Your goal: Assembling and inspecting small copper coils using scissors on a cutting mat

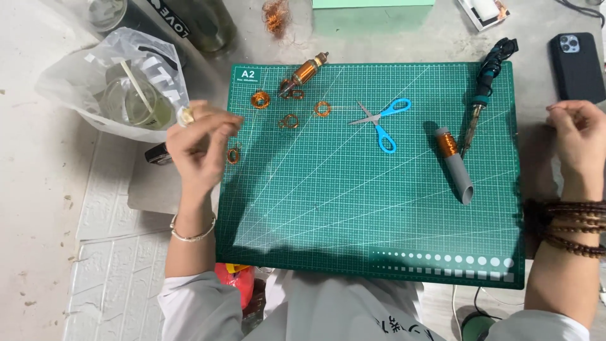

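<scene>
Both hands hover raised with fingers pinched together: the left hand (201, 144) at the gridded green cutting mat's (353, 221) left edge, just above a small shiny copper wire coil (234, 155); the right hand (581, 136) beyond its right edge. Whether either grips wire I cannot tell.

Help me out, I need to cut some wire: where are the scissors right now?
In the head view, the blue-handled scissors lie on the green cutting mat, upper middle, between the small copper coils and the soldering iron.
</scene>
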